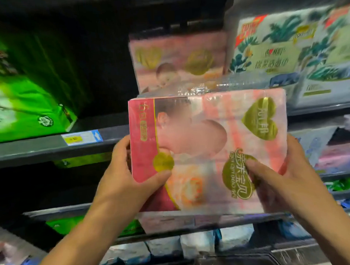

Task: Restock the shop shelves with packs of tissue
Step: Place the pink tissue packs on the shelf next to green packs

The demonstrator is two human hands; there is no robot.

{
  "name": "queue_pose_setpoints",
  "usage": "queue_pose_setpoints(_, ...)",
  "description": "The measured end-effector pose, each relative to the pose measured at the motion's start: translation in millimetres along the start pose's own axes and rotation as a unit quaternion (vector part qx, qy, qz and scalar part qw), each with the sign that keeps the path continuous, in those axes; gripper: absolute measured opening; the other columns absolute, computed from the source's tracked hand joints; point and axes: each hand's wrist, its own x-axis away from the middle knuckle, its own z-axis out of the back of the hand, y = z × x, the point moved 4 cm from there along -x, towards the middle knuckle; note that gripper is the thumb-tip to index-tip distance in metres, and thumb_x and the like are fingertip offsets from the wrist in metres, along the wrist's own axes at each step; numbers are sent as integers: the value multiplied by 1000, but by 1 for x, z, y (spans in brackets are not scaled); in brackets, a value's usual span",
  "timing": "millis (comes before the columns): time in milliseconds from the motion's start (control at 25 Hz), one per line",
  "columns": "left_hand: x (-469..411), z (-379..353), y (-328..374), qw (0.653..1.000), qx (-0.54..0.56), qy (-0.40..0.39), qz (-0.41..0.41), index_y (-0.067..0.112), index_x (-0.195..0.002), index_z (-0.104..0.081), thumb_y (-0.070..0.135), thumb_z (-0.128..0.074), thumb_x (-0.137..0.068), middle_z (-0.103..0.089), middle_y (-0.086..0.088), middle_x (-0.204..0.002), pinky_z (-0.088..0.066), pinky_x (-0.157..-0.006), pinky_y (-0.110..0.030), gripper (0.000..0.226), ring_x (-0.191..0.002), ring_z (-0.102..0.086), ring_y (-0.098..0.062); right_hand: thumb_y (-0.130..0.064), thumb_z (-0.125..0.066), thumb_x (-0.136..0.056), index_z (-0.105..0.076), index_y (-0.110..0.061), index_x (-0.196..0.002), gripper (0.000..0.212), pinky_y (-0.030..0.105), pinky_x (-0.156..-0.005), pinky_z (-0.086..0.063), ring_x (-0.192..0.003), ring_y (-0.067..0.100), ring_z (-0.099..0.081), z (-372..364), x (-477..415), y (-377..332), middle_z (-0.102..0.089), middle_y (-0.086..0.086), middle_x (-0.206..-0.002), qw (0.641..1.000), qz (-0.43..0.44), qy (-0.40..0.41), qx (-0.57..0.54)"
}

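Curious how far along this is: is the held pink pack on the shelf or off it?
Off it. The left hand and right hand grip the pink pack in front of the shelf.

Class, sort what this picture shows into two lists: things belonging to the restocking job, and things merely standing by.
In the job: pink plastic-wrapped tissue pack, gripped by left hand and right hand; matching pink pack on the shelf behind; dark metal shelf.
Standing by: green plastic packs; white leaf-printed packs; yellow-and-blue price label.
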Motion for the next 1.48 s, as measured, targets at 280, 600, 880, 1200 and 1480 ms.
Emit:
queue_pose_setpoints(280,-64,22,38,994,-20,49,-95,35,-133,-33,30,-85,-66,-50,35,-98,-40,-74,-11,85,-86,-52,22,-25,-78,-77,-35,-21,-138,75,38,-95,-48,-110,11,-59,-15,-76,-49,-58,-7,-125,994,99,20,43)
queue_pose_setpoints(600,-111,31,42,988,-22,91,-121,28,-140,-24,30,-83,-71,-48,16,-119,-42,-79,-18,90,-106,-52,-4,-18,-75,-80,-27,-18,-141,78,31,-92,-43,-115,16,-53,-44,-132,-77,-52,-4,-129,989,129,16,65)
queue_pose_setpoints(880,-122,71,22,986,-38,124,-106,25,-141,-25,23,-83,-72,-49,19,-110,-39,-81,-22,90,-91,-54,5,-15,-77,-78,-31,-27,-126,68,22,-83,-44,-108,9,-52,-94,-133,-86,-52,-15,-114,987,154,11,44)
queue_pose_setpoints(1200,-142,150,-26,985,-42,149,-80,24,-142,-25,18,-81,-74,-51,13,-117,-36,-77,-11,89,-103,-52,-4,-23,-81,-74,-32,-28,-127,73,36,-89,-50,-113,18,-55,-191,-147,-101,-54,-2,-126,989,144,-11,38)
queue_pose_setpoints(1480,-177,188,-66,987,-51,133,-70,22,-144,-20,19,-81,-73,-55,5,-128,-40,-92,-26,94,-112,-56,-14,-16,-83,-71,-32,-24,-130,78,25,-84,-46,-113,16,-53,-253,-154,-110,-52,-2,-123,992,124,-3,15)
